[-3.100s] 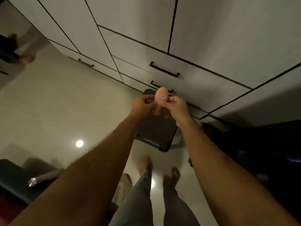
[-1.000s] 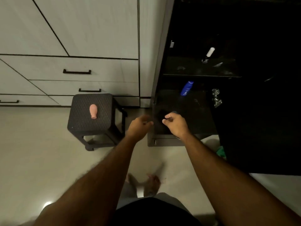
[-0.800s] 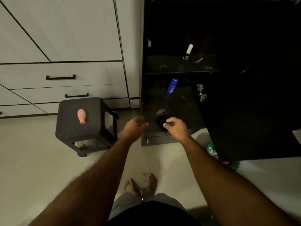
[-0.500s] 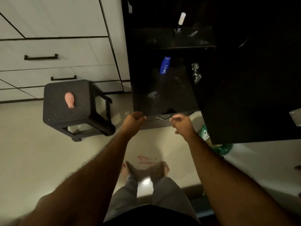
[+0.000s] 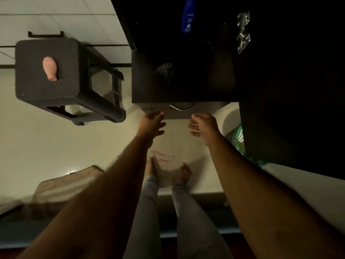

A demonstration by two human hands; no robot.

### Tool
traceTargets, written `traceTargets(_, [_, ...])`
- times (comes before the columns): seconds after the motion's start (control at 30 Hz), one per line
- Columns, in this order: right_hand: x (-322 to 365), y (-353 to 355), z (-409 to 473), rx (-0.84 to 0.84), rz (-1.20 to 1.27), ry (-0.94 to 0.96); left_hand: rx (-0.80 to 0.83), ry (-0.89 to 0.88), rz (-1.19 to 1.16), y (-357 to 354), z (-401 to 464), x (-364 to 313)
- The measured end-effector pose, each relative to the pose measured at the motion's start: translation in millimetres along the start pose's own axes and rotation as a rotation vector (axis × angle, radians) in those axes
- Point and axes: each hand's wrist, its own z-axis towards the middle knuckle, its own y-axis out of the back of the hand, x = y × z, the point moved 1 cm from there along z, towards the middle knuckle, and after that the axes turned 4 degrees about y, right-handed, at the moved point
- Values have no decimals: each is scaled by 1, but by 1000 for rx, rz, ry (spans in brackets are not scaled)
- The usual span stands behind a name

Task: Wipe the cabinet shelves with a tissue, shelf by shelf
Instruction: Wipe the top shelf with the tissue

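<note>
- left hand [image 5: 152, 123]: grip spread loose, fingers relaxed, holds nothing; fingertips just at the lower left edge of the drawer front [image 5: 184, 112], contact hard to tell
- right hand [image 5: 204, 128]: grip loose too, fingers slightly bent, nothing pinched; sits just below the drawer front, right of the metal handle [image 5: 182, 107]
- handle is between the two hands and above them, neither hand on it
- drawer is pulled out from the dark cabinet [image 5: 196, 53]; top face dark, a crumpled greyish wad [image 5: 165, 69] lies on it near the back left — may be the tissue, too dim to be sure
- blue bottle [image 5: 188, 15] stands further back inside the cabinet on the shelf, above the wad in view
- metal hinge [image 5: 243, 32] on the right inner side of the cabinet, by the open dark door [image 5: 291, 109]
- green bag-like thing [image 5: 239, 139] on the floor, partly hidden under the door edge
- dark woven stool [image 5: 50, 71] left of the cabinet, well apart from hands; pink bottle [image 5: 50, 68] lies on its side on the stool top
- white drawers with a dark pull [image 5: 45, 34] behind the stool
- bare feet [image 5: 183, 172] on pale floor [image 5: 56, 146], red marks [image 5: 162, 157] on floor between the feet
- mat [image 5: 69, 184] at lower left
</note>
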Motion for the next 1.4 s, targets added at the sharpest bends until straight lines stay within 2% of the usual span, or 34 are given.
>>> traceTargets(0.2, [-15,-11,63,-37,105,-45,34,94,-183,-39,61,18])
traceTargets(0.47, [-28,-26,112,-19,257,-52,40,86,-322,-54,106,23])
traceTargets(0.7, [-38,-24,102,-28,167,10,3,95,-352,-59,99,34])
traceTargets(0.83, [-51,-15,83,-60,11,18,32,105,-154,-50,76,45])
traceTargets(0.9, [-55,-9,66,-120,-176,72,27,26,132,-40,58,43])
traceTargets(1.0, [-52,5,33,-230,-538,328,-148,-412,652,-25,28,33])
traceTargets(1.07, [-37,9,12,-285,-688,553,-279,-663,739,-19,12,17])
traceTargets(1.13, [-17,9,7,-313,-784,776,-316,-811,815,-20,12,0])
traceTargets(1.2, [-2,6,18,-246,-940,822,-214,-784,968,-24,24,-10])
traceTargets(1.3, [-1,3,42,-75,-1224,582,1,-524,1166,-24,43,-7])
traceTargets(1.4, [-13,5,47,-49,-1348,580,1,-454,1259,-23,46,3])
